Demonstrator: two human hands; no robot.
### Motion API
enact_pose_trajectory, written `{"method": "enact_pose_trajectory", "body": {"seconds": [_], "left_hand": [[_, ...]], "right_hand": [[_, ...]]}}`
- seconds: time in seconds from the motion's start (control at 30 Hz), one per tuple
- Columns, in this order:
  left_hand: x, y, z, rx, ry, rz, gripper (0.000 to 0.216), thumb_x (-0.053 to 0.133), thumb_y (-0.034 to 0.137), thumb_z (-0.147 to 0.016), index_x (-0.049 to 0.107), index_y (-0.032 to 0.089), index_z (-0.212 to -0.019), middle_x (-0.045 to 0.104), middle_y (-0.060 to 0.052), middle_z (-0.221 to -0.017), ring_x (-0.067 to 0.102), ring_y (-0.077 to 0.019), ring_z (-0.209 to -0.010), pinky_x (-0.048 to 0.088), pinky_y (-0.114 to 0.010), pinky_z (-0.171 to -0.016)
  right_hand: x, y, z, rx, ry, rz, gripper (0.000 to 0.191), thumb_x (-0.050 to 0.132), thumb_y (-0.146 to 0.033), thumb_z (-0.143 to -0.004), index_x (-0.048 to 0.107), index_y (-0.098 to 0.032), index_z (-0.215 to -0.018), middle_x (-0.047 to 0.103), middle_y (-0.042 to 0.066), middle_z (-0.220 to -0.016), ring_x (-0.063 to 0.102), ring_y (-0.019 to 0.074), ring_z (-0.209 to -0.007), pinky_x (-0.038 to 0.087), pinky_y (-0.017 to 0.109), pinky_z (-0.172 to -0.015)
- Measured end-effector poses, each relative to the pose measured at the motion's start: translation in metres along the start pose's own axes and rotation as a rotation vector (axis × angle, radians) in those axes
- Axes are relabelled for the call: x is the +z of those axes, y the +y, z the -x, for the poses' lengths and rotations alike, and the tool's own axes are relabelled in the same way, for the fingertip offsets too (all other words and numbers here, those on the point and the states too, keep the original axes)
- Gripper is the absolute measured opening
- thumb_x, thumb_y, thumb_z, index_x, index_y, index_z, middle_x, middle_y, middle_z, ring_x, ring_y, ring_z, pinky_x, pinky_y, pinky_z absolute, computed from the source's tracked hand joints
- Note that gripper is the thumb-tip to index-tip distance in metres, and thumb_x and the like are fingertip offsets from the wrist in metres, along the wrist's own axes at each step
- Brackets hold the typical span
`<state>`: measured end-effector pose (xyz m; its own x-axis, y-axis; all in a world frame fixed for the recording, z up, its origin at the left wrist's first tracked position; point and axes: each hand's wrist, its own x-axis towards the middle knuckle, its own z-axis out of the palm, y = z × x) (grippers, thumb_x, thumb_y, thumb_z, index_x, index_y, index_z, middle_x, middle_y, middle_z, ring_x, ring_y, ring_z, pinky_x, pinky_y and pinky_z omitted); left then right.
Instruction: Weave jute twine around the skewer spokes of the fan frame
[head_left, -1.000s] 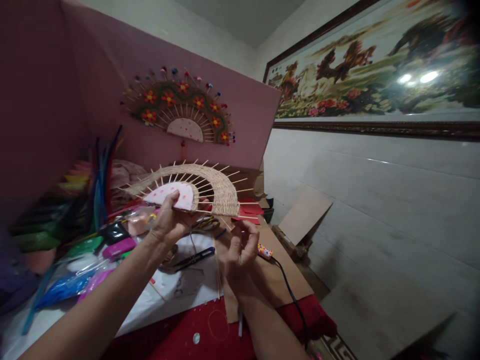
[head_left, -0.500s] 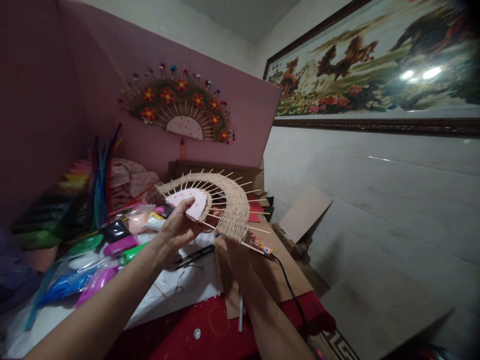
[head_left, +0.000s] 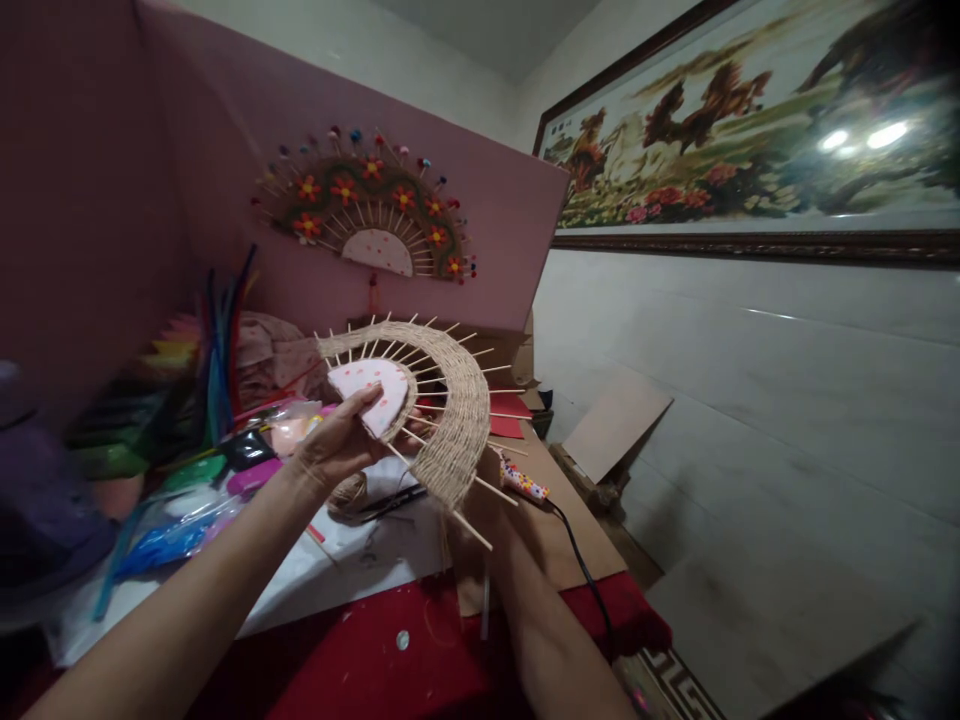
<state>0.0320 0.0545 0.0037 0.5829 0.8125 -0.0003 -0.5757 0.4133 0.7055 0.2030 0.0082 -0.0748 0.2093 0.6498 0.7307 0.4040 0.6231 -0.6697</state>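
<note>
My left hand is closed on a half-round fan made of wooden sticks woven with tan twine, gripping its pink dotted centre piece. The fan is tilted, its right end pointing down. My right hand is hidden behind the fan's lower end; only its forearm shows, so I cannot see its fingers. A ball of twine lies on the table just below my left hand.
A finished fan with red flowers hangs on the pink board. Coloured pipe cleaners and bags fill the table's left. Scissors lie on white paper. A dotted glue gun with a black cord rests on brown cardboard.
The fan has turned clockwise and shifted right, its right end now lower. My right hand, seen pinching below the fan a second ago, has gone behind it.
</note>
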Motion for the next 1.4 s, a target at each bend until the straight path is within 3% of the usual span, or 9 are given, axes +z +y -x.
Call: {"method": "enact_pose_trajectory", "body": {"seconds": [0.1,0.23,0.33,0.47,0.63,0.8,1.03,1.2,1.4], "left_hand": [[-0.013,0.005,0.006,0.043,0.029,0.042,0.021,0.047,0.021,-0.088,0.063,0.011,-0.097,0.073,-0.014,-0.080,0.070,-0.0241,-0.065,0.059,-0.036,-0.055],[-0.026,0.011,0.018,0.124,0.108,0.099,0.019,0.048,0.016,-0.087,0.062,0.009,-0.096,0.072,-0.013,-0.074,0.068,-0.0201,-0.055,0.057,-0.028,-0.047],[-0.031,0.012,0.030,0.160,0.156,0.109,0.019,0.047,0.016,-0.086,0.062,0.009,-0.095,0.071,-0.012,-0.069,0.066,-0.0197,-0.051,0.056,-0.028,-0.045],[-0.037,0.008,0.041,0.147,0.191,0.131,0.021,0.050,0.019,-0.085,0.062,0.010,-0.099,0.070,-0.013,-0.068,0.065,-0.0197,-0.047,0.053,-0.026,-0.039],[-0.041,0.006,0.045,0.189,0.290,0.182,0.022,0.053,0.018,-0.083,0.061,0.011,-0.103,0.069,-0.010,-0.066,0.063,-0.0186,-0.045,0.052,-0.026,-0.038],[-0.045,0.005,0.044,0.231,0.229,0.144,0.020,0.051,0.023,-0.084,0.061,0.011,-0.097,0.067,-0.009,-0.066,0.061,-0.0180,-0.046,0.054,-0.029,-0.042],[-0.050,0.006,0.043,0.273,0.241,0.113,0.023,0.053,0.023,-0.082,0.062,0.012,-0.100,0.067,-0.008,-0.064,0.060,-0.0188,-0.047,0.054,-0.031,-0.045],[-0.046,0.009,0.047,0.280,0.274,0.105,0.028,0.052,0.024,-0.082,0.062,0.012,-0.105,0.066,-0.008,-0.060,0.058,-0.0183,-0.043,0.050,-0.028,-0.038],[-0.046,0.012,0.049,0.274,0.292,0.110,0.021,0.049,0.024,-0.084,0.063,0.013,-0.096,0.066,-0.009,-0.060,0.057,-0.0175,-0.041,0.045,-0.024,-0.032]], "right_hand": [[-0.005,-0.008,0.001,0.195,-0.184,-0.320,0.019,0.058,-0.037,-0.081,0.066,-0.021,-0.075,0.057,0.001,-0.059,0.049,0.0141,-0.053,0.044,0.028,-0.051],[-0.017,-0.018,-0.002,0.403,-0.443,-0.579,0.021,0.061,-0.037,-0.073,0.065,-0.019,-0.082,0.055,-0.001,-0.060,0.043,0.0108,-0.048,0.038,0.025,-0.049],[-0.024,-0.027,-0.004,0.475,-0.528,-0.632,0.018,0.066,-0.033,-0.061,0.060,-0.018,-0.068,0.051,-0.001,-0.059,0.042,0.0107,-0.051,0.036,0.023,-0.049],[-0.024,-0.036,-0.005,0.509,-0.477,-0.611,0.020,0.070,-0.030,-0.055,0.055,-0.018,-0.060,0.047,-0.004,-0.055,0.035,0.0084,-0.049,0.028,0.021,-0.047],[-0.019,-0.034,-0.004,0.430,-0.472,-0.548,0.024,0.073,-0.035,-0.060,0.058,-0.017,-0.063,0.047,-0.004,-0.056,0.034,0.0079,-0.051,0.028,0.020,-0.048],[-0.015,-0.032,-0.002,0.376,-0.416,-0.528,0.020,0.073,-0.033,-0.067,0.060,-0.017,-0.066,0.045,-0.005,-0.056,0.033,0.0072,-0.050,0.026,0.020,-0.047],[-0.012,-0.032,-0.001,0.316,-0.310,-0.494,0.017,0.072,-0.031,-0.069,0.062,-0.018,-0.069,0.053,-0.004,-0.062,0.038,0.0070,-0.052,0.033,0.021,-0.051],[-0.011,-0.033,-0.002,0.239,-0.240,-0.388,0.018,0.073,-0.030,-0.068,0.060,-0.017,-0.067,0.054,-0.003,-0.062,0.044,0.0087,-0.055,0.037,0.022,-0.054],[-0.011,-0.034,0.000,0.037,-0.185,-0.243,0.013,0.065,-0.030,-0.078,0.060,-0.018,-0.075,0.055,-0.002,-0.067,0.049,0.0111,-0.062,0.040,0.024,-0.058]]}}
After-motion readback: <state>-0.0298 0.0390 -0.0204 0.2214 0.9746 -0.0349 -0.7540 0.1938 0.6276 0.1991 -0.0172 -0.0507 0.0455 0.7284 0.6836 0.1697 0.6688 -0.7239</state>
